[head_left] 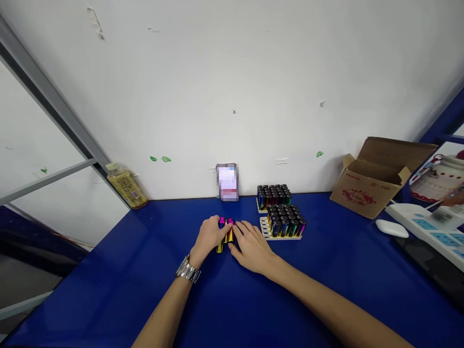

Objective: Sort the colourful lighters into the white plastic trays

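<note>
Several small shiny tubes [231,236], gold with magenta ends, stand close together on the blue table between my hands. My left hand [211,235] wraps round them from the left, its thumb across the front. From the right, the fingers and thumb of my right hand [252,246] close against the same group. My fingers hide part of the tubes, so their exact kind cannot be made out. Right of my hands, a pale tray [266,227] holds upright black-topped metallic tubes [286,222] in several colours; its left column of slots is bare.
Behind it stands a second tray of similar tubes [274,195]. A phone-like screen [227,182] leans on the wall. A yellow bottle [126,186] stands at the back left. An open cardboard box [357,191], a white mouse [391,228] and a power strip [431,229] lie right.
</note>
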Demonstrator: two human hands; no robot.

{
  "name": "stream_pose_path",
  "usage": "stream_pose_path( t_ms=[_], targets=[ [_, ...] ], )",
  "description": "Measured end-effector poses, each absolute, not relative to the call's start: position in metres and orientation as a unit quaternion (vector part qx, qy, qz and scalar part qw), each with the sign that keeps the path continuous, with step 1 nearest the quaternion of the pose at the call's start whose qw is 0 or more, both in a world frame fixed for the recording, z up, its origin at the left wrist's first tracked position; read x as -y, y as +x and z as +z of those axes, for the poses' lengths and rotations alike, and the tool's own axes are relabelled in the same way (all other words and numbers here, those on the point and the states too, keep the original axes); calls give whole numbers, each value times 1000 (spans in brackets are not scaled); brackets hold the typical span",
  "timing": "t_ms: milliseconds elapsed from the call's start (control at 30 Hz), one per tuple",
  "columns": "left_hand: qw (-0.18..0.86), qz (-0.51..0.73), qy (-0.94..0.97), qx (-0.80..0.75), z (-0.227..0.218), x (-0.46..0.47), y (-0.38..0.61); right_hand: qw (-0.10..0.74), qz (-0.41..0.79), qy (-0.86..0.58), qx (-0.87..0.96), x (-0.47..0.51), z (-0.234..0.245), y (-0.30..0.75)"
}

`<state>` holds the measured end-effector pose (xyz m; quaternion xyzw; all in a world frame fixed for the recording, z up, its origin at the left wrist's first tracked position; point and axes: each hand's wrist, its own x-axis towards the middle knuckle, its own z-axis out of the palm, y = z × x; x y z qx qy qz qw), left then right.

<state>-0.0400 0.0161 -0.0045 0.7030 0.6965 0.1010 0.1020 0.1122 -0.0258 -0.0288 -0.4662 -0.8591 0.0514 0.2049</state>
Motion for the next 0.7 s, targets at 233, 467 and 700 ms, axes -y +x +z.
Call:
stream_pose_path(
  t_ms=[233, 467, 700],
  targets=[
    [88, 85, 710, -694, -2, -14, -39, 216, 42, -478, 851, 21, -31, 113],
    [106, 111, 691, -706, 0, -14, -36, 217, 40, -491, 843, 22, -33, 113],
    [125, 110, 688, -707, 1, -12, -25, 236, 40, -504, 830, 24, -33, 117]
  ],
)
